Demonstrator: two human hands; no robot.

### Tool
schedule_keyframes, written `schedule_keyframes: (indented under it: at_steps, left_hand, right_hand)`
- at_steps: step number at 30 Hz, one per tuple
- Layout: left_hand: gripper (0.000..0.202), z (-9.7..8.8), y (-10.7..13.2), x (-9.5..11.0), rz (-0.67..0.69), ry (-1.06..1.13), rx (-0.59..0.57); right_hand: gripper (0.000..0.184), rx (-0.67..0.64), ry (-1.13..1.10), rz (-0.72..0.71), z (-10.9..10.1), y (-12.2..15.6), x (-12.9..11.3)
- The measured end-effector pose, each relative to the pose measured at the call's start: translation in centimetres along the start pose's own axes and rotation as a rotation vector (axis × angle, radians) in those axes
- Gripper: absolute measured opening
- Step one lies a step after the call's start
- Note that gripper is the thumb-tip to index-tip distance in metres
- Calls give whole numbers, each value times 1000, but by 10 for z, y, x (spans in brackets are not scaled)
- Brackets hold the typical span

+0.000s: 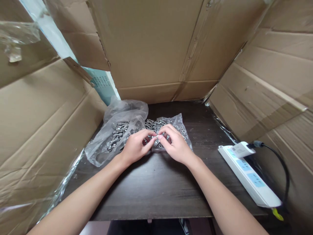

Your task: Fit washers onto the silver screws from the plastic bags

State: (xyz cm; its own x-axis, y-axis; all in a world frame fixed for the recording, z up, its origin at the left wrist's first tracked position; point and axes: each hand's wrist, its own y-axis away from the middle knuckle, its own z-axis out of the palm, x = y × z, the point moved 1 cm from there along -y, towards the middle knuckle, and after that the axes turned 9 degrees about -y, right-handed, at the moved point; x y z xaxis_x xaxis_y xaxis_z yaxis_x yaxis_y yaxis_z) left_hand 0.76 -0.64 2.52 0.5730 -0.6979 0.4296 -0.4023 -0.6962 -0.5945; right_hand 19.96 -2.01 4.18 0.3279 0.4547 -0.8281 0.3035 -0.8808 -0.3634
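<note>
My left hand (pixel 135 145) and my right hand (pixel 177 145) meet over the middle of the dark table (pixel 146 189). Between the fingertips is a small metal bolt (pixel 155 137). The left thumb and forefinger pinch one end of it. At its other end the right fingers are closed around a tiny piece that I cannot make out. Just behind the hands lies a clear bag with loose metal screws and washers (pixel 161 123) on it. A second clear plastic bag (pixel 126 109), left of my left hand, holds many bolts (pixel 118 133).
Cardboard walls (pixel 156 42) enclose the table at the back and both sides. On the right lies a white power strip (pixel 264 194) with a plugged-in adapter (pixel 242 149) and a black cable (pixel 285 166). A printed sheet (pixel 101 81) shows through a gap at the back left.
</note>
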Motion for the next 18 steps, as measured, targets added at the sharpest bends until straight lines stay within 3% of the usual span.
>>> schedule_keyframes:
  at_steps: [4,10,18]
  left_hand:
    - [7,-1,0,1,14,4,-8]
    - [7,-1,0,0,6,17,-9]
    - [10,0,0,-2,19,56,6]
  right_hand:
    - [18,-6,18,-2,-1,-1,1]
    - [9,-33,34,16,-1,0,2]
    - [25,-56,59,15,2,0,5]
